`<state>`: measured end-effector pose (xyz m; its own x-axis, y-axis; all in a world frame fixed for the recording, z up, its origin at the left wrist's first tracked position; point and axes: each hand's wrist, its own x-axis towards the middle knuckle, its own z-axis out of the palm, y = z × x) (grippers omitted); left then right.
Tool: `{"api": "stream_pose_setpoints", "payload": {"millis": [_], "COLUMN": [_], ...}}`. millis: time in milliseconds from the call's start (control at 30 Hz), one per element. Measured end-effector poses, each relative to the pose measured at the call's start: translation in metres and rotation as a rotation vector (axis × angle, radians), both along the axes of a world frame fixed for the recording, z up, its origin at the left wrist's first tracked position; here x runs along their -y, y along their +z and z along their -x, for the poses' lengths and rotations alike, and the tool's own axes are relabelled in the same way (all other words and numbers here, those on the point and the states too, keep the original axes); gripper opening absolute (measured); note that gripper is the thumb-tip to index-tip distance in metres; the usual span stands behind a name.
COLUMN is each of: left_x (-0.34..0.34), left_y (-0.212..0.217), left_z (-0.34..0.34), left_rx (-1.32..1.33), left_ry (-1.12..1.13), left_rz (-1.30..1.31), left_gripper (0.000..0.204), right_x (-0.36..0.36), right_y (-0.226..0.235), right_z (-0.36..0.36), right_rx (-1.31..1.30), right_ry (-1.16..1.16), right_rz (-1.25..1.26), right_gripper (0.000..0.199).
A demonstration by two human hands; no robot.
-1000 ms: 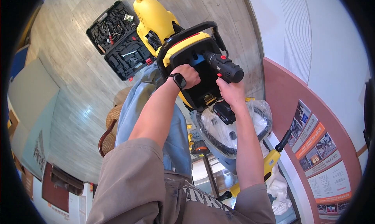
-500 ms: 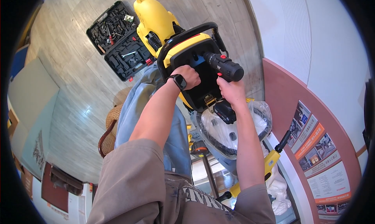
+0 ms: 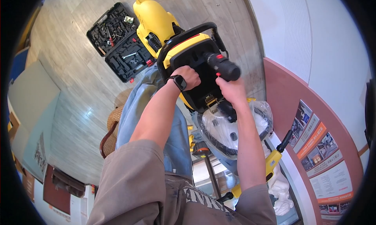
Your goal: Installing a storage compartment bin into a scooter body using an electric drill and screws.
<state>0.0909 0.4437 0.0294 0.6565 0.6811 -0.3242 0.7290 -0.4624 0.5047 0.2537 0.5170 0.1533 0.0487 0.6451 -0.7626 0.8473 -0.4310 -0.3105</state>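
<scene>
My right hand point(image 3: 234, 92) is wrapped round the grip of a black cordless drill point(image 3: 223, 68) with red accents, a finger near its red trigger. Its nose points away from me, into the black recess point(image 3: 203, 86) of a yellow and black machine point(image 3: 154, 17). Blur covers the drill, and the tip of its bit cannot be made out. Inside the same recess, on its left side, my left hand point(image 3: 188, 77) is closed; whatever its fingers hold is hidden. A black push handle point(image 3: 184, 34) arches beyond both hands. At the recess's near edge sits a brass-coloured metal bracket point(image 3: 211, 100).
An open black tool case point(image 3: 124, 69) with a wrench and several tools lies on the floor at the far left. Clear plastic wrapping point(image 3: 209, 127) covers something below the drill. A wicker chair point(image 3: 114, 117) stands left, a reddish panel point(image 3: 284, 88) right, near a yellow-black tool point(image 3: 273, 162).
The drill has shifted slightly left and is now blurred, its battery end too. A bluish lit patch near its nose no longer shows. My left hand has stayed in place.
</scene>
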Motion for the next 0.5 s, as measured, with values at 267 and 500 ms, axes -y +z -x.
{"api": "stream_pose_setpoints", "payload": {"millis": [267,500], "left_x": [-0.003,0.001], "left_y": [0.001,-0.003], "left_z": [0.001,0.0], "left_rx": [-0.011,-0.003], "left_ry": [-0.002,0.006], "left_rz": [0.009,-0.021], "left_gripper": [0.016,0.016], "right_x": [-0.012,-0.017], "right_y": [0.002,0.026], "right_z": [0.0,0.025], "right_rx": [-0.033,0.073], "right_ry": [0.037,0.139], "right_rz": [0.012,0.005], "right_gripper": [0.037,0.041]}}
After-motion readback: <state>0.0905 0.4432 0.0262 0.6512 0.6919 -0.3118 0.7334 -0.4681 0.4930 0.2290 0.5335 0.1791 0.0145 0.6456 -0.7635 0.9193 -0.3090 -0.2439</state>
